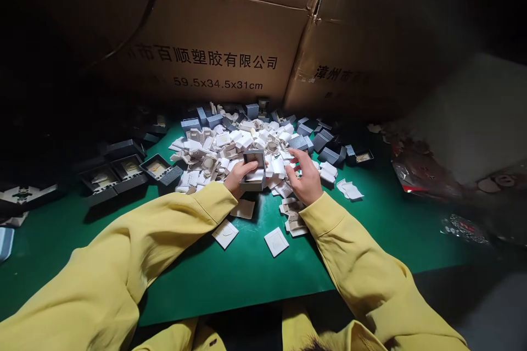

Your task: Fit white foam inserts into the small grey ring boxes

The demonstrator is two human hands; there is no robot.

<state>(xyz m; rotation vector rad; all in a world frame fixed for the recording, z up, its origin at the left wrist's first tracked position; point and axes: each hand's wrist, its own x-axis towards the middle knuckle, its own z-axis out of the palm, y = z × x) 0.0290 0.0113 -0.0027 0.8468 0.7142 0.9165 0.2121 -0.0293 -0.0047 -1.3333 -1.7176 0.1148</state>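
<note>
My left hand (pixel 237 176) is closed round a small grey hinged box (pixel 254 171), lid up, at the near edge of a heap of white inserts (pixel 230 148). My right hand (pixel 304 178) hovers just right of the box with fingers spread over the white pieces, holding nothing that I can make out. Both arms wear yellow sleeves. A few flat white cards (pixel 276 241) lie on the green table (pixel 370 219) between my wrists.
Grey closed boxes (pixel 325 145) lie behind and right of the heap. Open dark boxes (pixel 158 170) stand in a row at the left. Large cardboard cartons (pixel 214 49) wall off the back. Plastic bags (pixel 436 175) sit at the right.
</note>
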